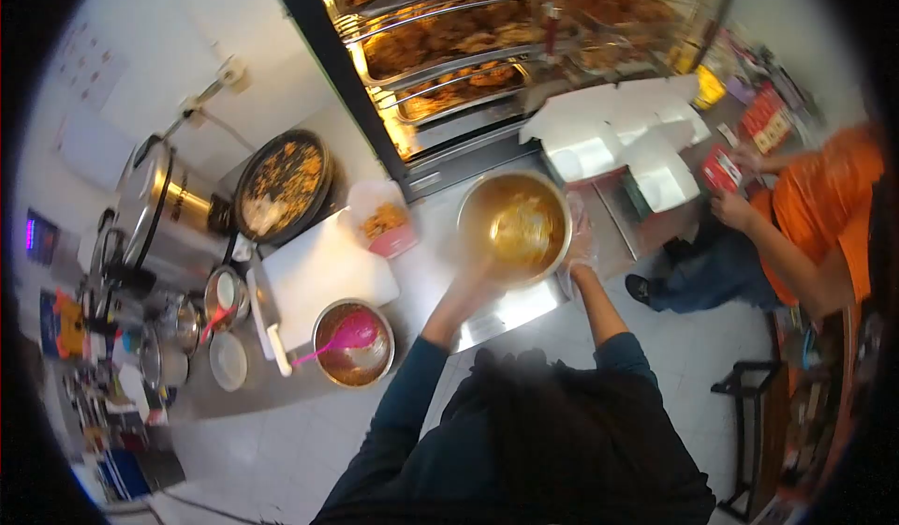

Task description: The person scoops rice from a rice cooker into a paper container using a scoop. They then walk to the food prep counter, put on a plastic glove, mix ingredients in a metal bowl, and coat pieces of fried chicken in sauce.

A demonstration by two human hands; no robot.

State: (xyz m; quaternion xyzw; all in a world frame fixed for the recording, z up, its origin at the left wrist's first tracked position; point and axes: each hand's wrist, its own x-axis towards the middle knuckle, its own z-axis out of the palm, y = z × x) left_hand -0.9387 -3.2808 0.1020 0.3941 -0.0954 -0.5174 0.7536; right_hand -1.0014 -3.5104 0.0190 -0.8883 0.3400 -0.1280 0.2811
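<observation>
A metal bowl with a yellowish, shiny inside is at the counter's front edge, between my two hands. My left hand is at the bowl's lower left side, smeared by motion, its fingers hard to make out. On the bowl's right side is my right hand in a clear plastic glove, its fingers closed at the rim. Left of the bowl stands a pink-and-white box with fried pieces. A second metal bowl holds a pink spoon.
A lit display case with trays of fried food stands behind. Open white boxes are at the right. A knife lies by a white board, near a black pan. A person in orange holds a red packet at the far right.
</observation>
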